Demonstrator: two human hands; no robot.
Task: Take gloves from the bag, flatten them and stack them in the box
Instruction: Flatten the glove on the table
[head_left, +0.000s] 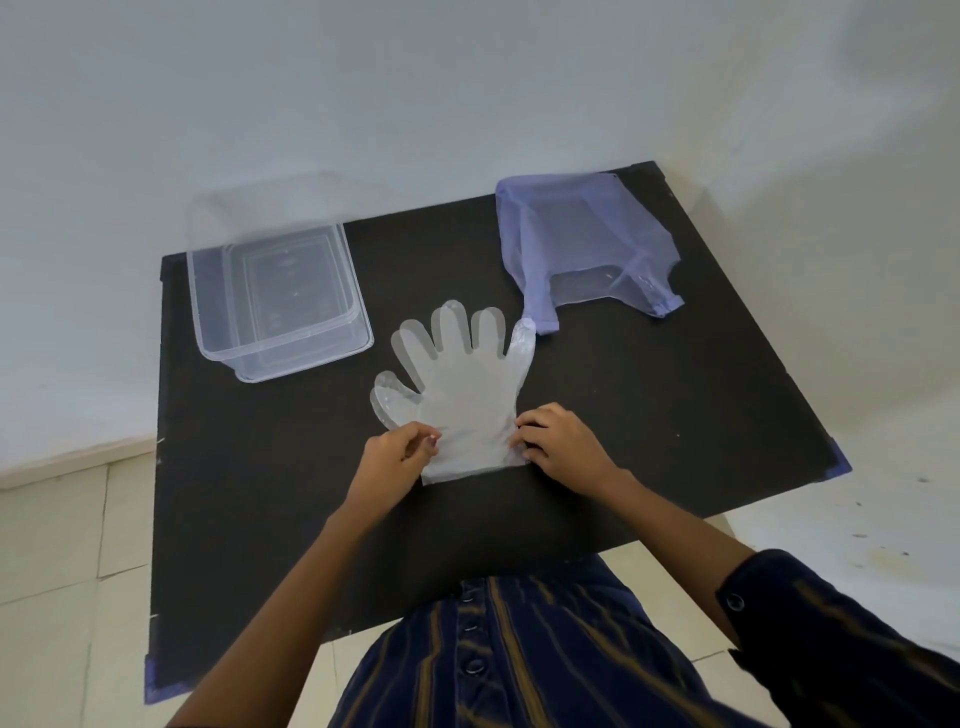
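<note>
While flat on table, glove cuff btwn hands — left, right.

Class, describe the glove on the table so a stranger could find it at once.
On the black table, between the clear box at far left and the purple mesh bag at far right, lies a glove. It alone is flat, translucent and hand-shaped, fingers spread.

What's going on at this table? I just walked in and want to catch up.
A person is flattening a clear plastic glove on the black table. The left hand and right hand pinch its cuff at either side. The clear box sits to the left, with no gloves visible inside, and the purple mesh bag lies behind to the right.
</note>
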